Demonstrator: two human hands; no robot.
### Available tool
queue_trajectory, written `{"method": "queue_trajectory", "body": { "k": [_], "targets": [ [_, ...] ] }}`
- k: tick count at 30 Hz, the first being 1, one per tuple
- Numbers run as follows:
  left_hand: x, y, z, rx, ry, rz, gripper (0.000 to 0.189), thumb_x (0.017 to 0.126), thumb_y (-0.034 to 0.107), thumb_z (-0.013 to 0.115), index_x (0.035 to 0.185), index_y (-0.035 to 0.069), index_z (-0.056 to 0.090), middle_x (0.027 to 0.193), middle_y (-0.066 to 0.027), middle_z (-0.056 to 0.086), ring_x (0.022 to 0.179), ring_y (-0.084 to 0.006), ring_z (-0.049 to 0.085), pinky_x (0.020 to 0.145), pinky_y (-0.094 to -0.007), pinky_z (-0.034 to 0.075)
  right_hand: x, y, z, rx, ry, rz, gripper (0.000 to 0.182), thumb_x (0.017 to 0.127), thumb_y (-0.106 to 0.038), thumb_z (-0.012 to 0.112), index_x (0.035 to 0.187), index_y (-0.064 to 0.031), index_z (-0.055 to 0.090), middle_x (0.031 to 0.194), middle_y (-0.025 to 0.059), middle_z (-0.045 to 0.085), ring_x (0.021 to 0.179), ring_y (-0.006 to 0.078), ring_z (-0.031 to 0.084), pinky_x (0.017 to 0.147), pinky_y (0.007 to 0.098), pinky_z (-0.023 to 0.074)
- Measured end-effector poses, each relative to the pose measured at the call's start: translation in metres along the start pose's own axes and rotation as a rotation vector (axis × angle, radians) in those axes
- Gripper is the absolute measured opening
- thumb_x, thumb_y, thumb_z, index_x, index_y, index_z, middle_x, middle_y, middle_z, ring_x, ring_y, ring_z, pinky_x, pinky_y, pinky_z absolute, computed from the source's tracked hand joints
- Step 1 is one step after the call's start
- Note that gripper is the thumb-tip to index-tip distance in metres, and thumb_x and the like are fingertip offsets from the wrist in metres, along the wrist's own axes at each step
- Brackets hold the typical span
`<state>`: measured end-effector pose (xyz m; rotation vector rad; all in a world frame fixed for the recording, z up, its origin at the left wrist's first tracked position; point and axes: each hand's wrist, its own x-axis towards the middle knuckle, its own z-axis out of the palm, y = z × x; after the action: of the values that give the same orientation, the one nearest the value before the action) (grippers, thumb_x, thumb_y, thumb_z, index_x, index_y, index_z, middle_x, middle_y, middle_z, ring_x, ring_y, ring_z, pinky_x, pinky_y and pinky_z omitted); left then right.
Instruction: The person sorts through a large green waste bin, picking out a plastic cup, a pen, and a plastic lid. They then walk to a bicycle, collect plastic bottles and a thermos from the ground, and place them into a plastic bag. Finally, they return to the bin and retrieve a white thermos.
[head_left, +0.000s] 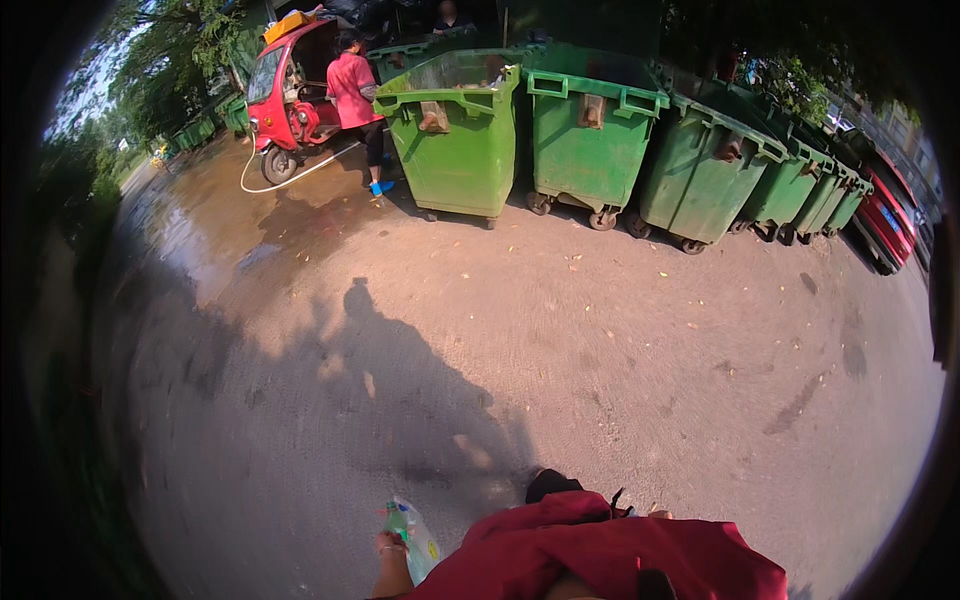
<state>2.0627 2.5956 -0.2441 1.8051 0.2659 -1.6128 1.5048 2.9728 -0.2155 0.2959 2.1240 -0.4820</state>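
At the lower edge, left of my red garment, my left hand grips a green plastic bottle. A translucent plastic bag hangs right beside the bottle; whether the fingers hold it too is hard to see. A bracelet circles that wrist. Of my right hand only what seems a small patch of skin shows past the garment's edge. Something pale lies next to that patch, too little of it visible to name. My black shoe points forward on the pavement.
Green wheeled waste bins stand in a row ahead, several running rightward to a red car. Near a red three-wheeler stands a person in a pink top. A pale hose crosses wet pavement.
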Motion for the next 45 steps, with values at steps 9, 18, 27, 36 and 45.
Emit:
{"method": "queue_trajectory", "body": {
  "k": [9,18,27,36,45],
  "targets": [
    [0.035,0.087,0.225,-0.118,0.138,0.066,0.022,0.072,0.024,0.044,0.052,0.017,0.036,0.043,0.0043,0.043,0.034,-0.0071,0.038,0.032,-0.0200,0.026,0.091,-0.160,-0.034,0.293,0.033,0.274,0.016,0.079,-0.011,0.047,0.085,-0.0040,0.059,0.073,0.0118,0.061,0.058,0.0202,0.061,0.047,0.0294,0.0489],
    [0.028,0.149,0.449,-0.156,0.013,-0.020,0.016,0.071,0.023,0.047,0.058,0.016,0.040,0.045,0.0036,0.046,0.037,-0.0101,0.040,0.041,-0.0283,0.029,0.075,-0.723,-0.009,0.204,-0.236,-0.725,0.029,0.077,-0.009,0.054,0.105,-0.0015,0.052,0.082,0.0089,0.060,0.070,0.0144,0.059,0.059,0.0254,0.0492],
    [0.110,0.196,0.664,-0.037,0.140,-0.060,0.027,0.076,0.028,0.042,0.054,0.016,0.034,0.042,0.0030,0.038,0.034,-0.0120,0.035,0.036,-0.0295,0.025,0.149,-0.882,0.028,0.201,-0.137,-0.575,0.027,0.077,-0.009,0.053,0.104,-0.0030,0.053,0.078,0.0087,0.061,0.068,0.0160,0.060,0.058,0.0267,0.0501],
    [0.134,0.310,0.913,0.248,-0.136,-0.089,0.027,0.074,0.025,0.043,0.051,0.017,0.033,0.041,0.0028,0.037,0.030,-0.0111,0.032,0.029,-0.0262,0.023,0.234,-0.750,0.025,0.425,-0.106,0.130,0.013,0.076,-0.009,0.052,0.088,-0.0059,0.054,0.067,0.0083,0.058,0.057,0.0200,0.058,0.045,0.0328,0.0481],
    [0.153,0.348,1.078,0.003,-0.006,0.076,0.017,0.068,0.018,0.049,0.054,0.017,0.040,0.045,0.0015,0.045,0.036,-0.0099,0.043,0.031,-0.0203,0.026,0.310,-0.986,-0.022,0.470,-0.133,-0.084,0.007,0.078,-0.009,0.048,0.076,-0.0066,0.054,0.067,0.0089,0.058,0.053,0.0194,0.055,0.044,0.0313,0.0464]
  ]
}}
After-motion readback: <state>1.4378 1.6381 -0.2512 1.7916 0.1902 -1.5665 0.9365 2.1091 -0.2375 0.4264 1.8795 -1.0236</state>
